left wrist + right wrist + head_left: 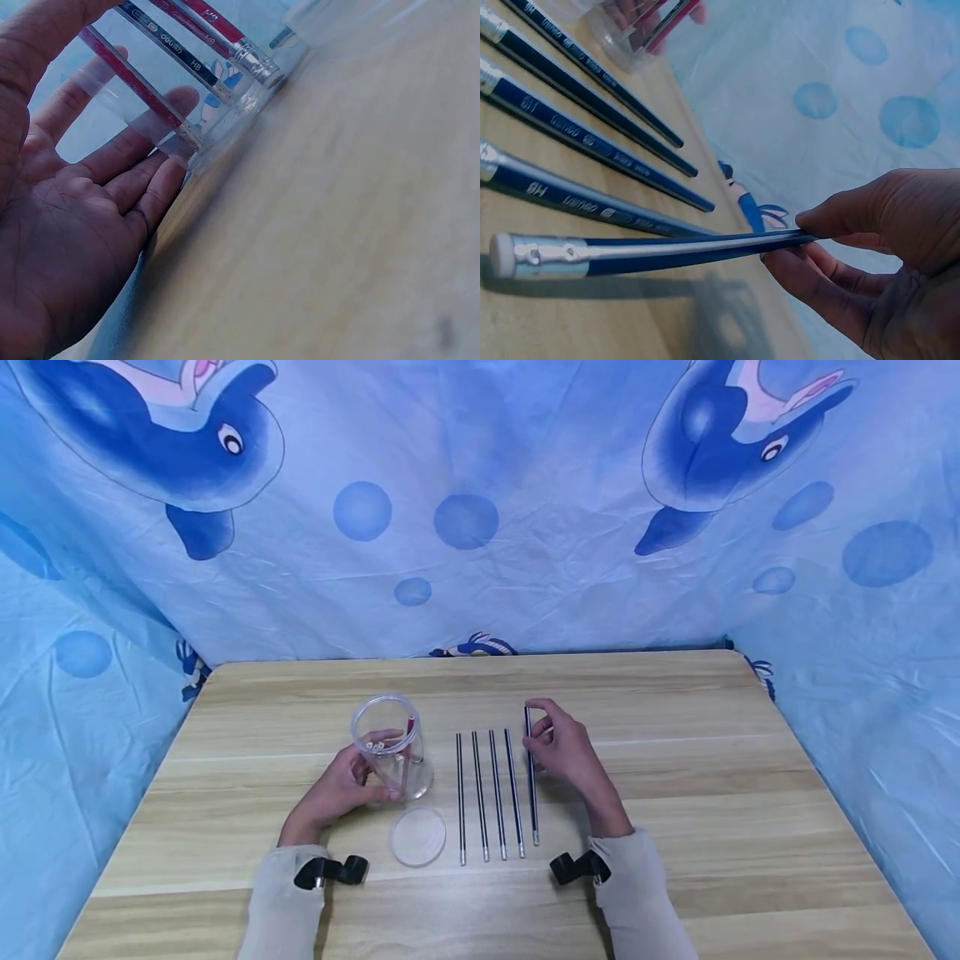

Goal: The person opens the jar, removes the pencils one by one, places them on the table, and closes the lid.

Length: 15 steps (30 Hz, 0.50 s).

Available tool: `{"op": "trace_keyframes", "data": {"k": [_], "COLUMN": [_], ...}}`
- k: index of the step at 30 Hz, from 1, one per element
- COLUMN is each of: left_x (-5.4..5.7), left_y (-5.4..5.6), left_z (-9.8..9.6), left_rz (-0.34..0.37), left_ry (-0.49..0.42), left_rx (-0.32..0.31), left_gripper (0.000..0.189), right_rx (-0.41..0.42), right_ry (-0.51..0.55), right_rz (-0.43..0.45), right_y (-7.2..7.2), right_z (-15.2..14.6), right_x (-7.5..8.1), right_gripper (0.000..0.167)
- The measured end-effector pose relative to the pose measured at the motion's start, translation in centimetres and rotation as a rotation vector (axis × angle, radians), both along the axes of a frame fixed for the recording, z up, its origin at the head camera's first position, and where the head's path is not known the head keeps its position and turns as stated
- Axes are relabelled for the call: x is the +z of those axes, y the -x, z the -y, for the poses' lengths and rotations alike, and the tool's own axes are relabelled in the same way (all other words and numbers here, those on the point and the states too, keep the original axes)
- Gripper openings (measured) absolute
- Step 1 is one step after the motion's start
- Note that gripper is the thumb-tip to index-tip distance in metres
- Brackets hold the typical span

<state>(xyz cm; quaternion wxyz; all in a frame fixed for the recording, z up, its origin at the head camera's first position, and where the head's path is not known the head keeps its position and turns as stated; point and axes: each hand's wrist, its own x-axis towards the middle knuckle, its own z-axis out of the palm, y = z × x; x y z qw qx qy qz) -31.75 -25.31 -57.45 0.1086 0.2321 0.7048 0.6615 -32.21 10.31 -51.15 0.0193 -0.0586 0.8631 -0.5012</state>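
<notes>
My left hand (342, 787) grips a clear plastic jar (420, 770) from the left, thumb in front and fingers behind. Inside the jar, red pencils (142, 86) and a dark pencil (169, 46) lean with their eraser ends down, as the left wrist view shows. On the right, my right hand (564, 752) pinches a dark blue pencil (660, 251) by its far end between thumb and fingers. The pencil's white eraser end points back towards me, and its shadow falls on the table below. Several more dark blue pencils (496, 793) lie side by side between the hands.
A round translucent lid (417, 837) lies flat just in front of the jar. Everything stands on a wood-grain table (750, 827). Blue curtains (525, 593) with dolphin pictures hang behind the table and along both sides.
</notes>
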Motion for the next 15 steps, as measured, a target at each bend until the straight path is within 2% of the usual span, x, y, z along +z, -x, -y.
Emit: {"op": "trace_keyframes", "data": {"k": [6, 15], "left_x": [-0.1, 0.0], "left_y": [0.0, 0.0], "left_z": [0.0, -0.1], "left_rz": [-0.004, -0.012], "left_ry": [-0.009, -0.006], "left_rx": [-0.01, -0.007], "left_gripper": [0.084, 0.083], "right_rx": [-0.002, -0.024], "right_ry": [-0.016, -0.096], "right_rz": [0.043, 0.096], "right_y": [0.1, 0.2], "right_z": [-0.1, 0.1], "right_x": [-0.7, -1.3], "right_gripper": [0.057, 0.057]}}
